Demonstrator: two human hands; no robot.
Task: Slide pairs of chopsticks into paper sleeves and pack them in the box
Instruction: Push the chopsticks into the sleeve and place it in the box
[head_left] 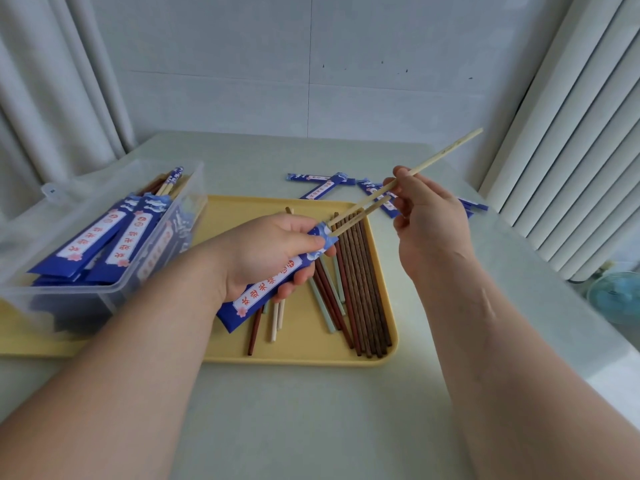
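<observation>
1. Left hand [270, 251] is clamped round the blue paper sleeve [266, 292], held above the yellow tray [298, 355] with its mouth pointing up and right.
2. Right hand [429, 216] pinches the pale chopsticks [446, 150]. Their tips sit just inside the sleeve mouth, with most of their length outside.
3. Risk: I read the two sticks as uneven, so one may catch the lip and crumple or tear the paper.
4. Risk: a tight left grip could flatten the sleeve and jam the slide.
5. Risk: a slipped stick would land among the loose chopsticks [363, 289].
6. The box [69, 296] looks crowded, so packing may snag.
</observation>
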